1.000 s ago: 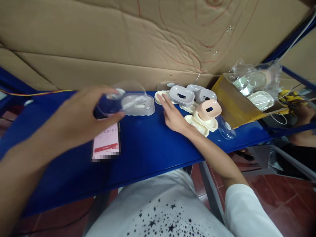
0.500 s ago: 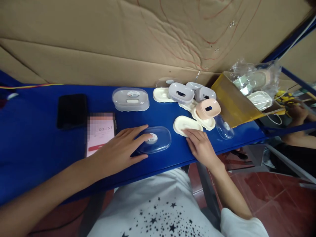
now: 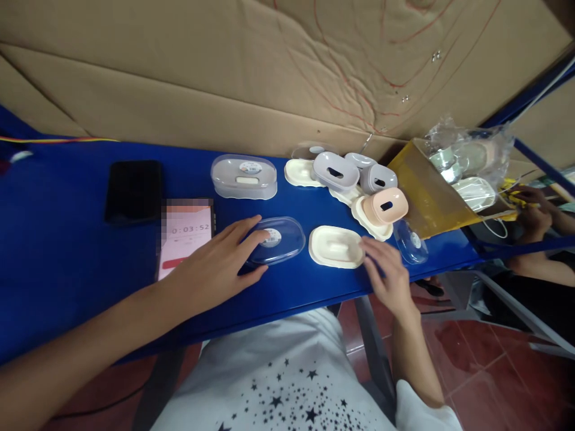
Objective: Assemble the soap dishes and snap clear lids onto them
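Observation:
My left hand lies flat on the blue table, fingers stretched onto a clear oval lid with a round sticker. My right hand rests at the table's front edge, its fingertips touching the right end of a cream oval tray. Nothing is gripped in either hand. Behind the clear lid stands a closed clear soap box.
A phone showing a timer and a black phone lie at left. Several grey, cream and pink soap-box parts are heaped at the back right beside a yellow box with plastic bags. Another person's hands are at far right. Cardboard covers the wall.
My left hand set the closed clear box down at the back and came onto the clear lid. My right hand drew a cream tray forward from the heap to the front.

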Demonstrator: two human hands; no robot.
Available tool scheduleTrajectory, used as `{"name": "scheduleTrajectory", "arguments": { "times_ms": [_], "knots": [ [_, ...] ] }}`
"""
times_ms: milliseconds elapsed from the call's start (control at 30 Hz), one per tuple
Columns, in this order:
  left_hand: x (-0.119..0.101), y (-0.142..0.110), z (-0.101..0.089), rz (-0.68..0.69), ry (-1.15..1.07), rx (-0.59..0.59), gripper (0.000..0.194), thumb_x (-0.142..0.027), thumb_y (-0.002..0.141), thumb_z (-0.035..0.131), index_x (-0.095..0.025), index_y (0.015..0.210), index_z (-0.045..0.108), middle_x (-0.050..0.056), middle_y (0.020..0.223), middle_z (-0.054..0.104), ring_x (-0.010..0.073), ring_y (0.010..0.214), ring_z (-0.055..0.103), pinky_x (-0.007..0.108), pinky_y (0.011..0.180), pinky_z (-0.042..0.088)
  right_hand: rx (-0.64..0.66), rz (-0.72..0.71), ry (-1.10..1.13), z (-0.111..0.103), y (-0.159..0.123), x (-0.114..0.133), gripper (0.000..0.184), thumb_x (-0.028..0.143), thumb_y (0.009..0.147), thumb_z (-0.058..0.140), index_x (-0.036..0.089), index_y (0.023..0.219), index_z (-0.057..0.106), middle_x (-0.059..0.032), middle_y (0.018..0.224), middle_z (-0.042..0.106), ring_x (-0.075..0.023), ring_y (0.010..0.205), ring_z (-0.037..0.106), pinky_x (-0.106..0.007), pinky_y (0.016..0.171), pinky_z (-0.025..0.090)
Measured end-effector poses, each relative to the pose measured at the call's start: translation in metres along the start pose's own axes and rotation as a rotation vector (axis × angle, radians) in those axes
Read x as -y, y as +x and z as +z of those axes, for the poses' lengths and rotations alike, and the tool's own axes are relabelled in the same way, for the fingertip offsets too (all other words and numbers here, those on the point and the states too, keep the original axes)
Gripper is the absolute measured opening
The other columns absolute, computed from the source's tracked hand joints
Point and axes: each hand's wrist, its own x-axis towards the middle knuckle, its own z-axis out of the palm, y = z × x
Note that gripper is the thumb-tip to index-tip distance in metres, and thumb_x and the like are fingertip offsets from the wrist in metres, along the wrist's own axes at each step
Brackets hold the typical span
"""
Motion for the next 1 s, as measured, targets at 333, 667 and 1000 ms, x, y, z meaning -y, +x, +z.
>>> {"name": "scheduleTrajectory", "arguments": {
  "times_ms": [333, 667, 1000],
  "knots": [
    [-0.016, 0.014, -0.004, 0.165, 0.218, -0.080, 0.041, -0.028, 0.113, 0.049, -0.016, 0.150, 0.060, 0.023, 0.171, 0.051, 0.0413, 0.159, 0.051, 0.063, 0.128, 0.048, -0.109, 0.178, -0.434, -0.011, 0.005, -0.088, 0.046, 0.032, 0.116, 0.049, 0.026, 0.159, 0.061, -0.0169, 0.165, 0.062, -0.0369, 0.149, 0.060, -0.057, 0.117, 0.047],
    [-0.068, 0.063, 0.025, 0.536, 0.214, 0.124, 0.027, -0.021, 0.105, 0.069, -0.021, 0.131, 0.074, 0.012, 0.134, 0.077, 0.0321, 0.131, 0.071, 0.059, 0.127, 0.044, -0.089, -0.102, -0.366, -0.013, 0.057, -0.076, 0.028, 0.025, 0.114, 0.061, 0.023, 0.137, 0.076, -0.0107, 0.131, 0.084, -0.0268, 0.114, 0.081, -0.047, 0.109, 0.052],
    [-0.060, 0.013, -0.003, 0.430, 0.210, 0.029, 0.024, -0.012, 0.106, 0.061, -0.022, 0.124, 0.073, 0.010, 0.122, 0.076, 0.0293, 0.113, 0.073, 0.050, 0.113, 0.054, 0.218, -0.337, -0.166, 0.008, 0.023, 0.058, 0.071, 0.005, 0.111, 0.052, 0.033, 0.176, 0.039, -0.0078, 0.139, 0.080, -0.0296, 0.129, 0.073, -0.055, 0.121, 0.051]
  ]
}}
